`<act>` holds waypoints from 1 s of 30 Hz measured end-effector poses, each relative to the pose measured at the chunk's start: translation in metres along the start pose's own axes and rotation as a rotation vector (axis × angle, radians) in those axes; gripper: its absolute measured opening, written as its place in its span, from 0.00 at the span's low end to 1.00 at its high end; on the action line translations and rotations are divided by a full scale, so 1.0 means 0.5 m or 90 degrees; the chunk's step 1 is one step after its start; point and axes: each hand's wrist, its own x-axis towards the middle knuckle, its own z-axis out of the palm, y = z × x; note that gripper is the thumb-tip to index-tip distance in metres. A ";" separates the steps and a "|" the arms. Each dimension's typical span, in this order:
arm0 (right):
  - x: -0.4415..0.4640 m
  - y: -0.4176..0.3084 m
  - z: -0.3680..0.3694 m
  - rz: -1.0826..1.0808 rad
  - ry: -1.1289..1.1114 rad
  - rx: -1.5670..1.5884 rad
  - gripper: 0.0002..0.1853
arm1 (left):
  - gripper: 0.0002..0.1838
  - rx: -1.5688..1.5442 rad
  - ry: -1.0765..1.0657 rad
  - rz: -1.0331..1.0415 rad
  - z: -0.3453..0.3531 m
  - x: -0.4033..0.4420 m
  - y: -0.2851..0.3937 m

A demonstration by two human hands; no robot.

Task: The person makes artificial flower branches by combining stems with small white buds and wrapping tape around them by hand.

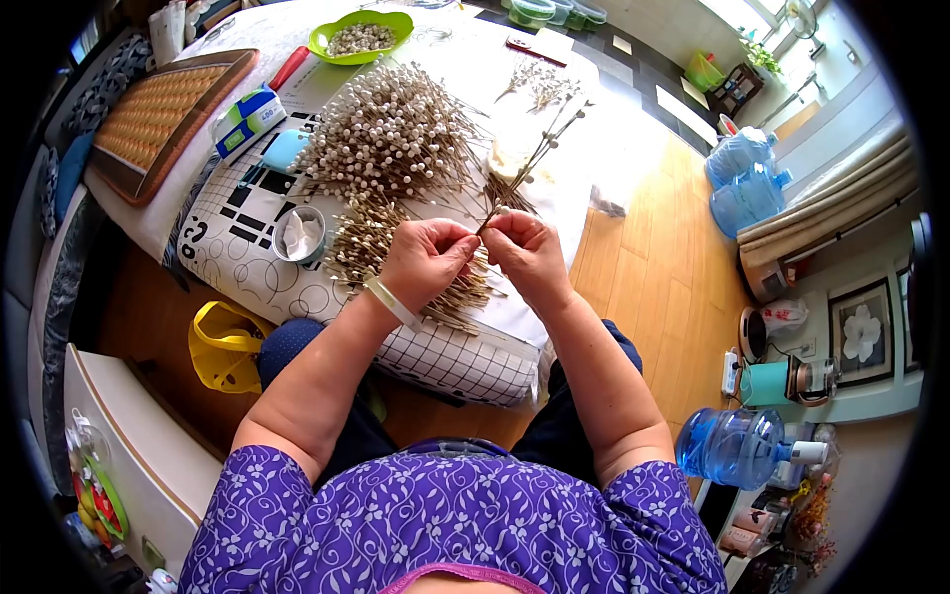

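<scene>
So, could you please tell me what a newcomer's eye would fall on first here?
Most likely the large heap of white-tipped stems on the white table. Nearer the wearer, the left hand and right hand are close together; the purple patterned top fills the view's bottom. Beyond the heap sits a lime-green bowl.

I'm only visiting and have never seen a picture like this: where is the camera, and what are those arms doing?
There's no machine here, just a person's bare hands. One camera, worn on the head, looks forward and down, so the purple patterned shirt fills the bottom. The left hand and right hand meet at their fingertips, where they appear to pinch the lower end of a thin branch. On the covered table lie a big heap of stems with round whitish heads, a lime-green bowl of similar loose heads, a tissue pack and a small cup with something white inside.
</scene>
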 end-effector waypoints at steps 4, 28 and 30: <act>-0.002 -0.007 -0.001 -0.012 -0.014 -0.006 0.03 | 0.03 0.202 0.029 0.147 -0.001 -0.005 -0.004; -0.005 -0.011 -0.022 0.104 -0.081 0.084 0.06 | 0.07 -0.336 -0.199 -0.248 -0.027 -0.003 0.020; -0.005 -0.009 -0.021 0.033 -0.076 0.057 0.06 | 0.07 -0.333 -0.186 -0.248 -0.024 -0.003 0.022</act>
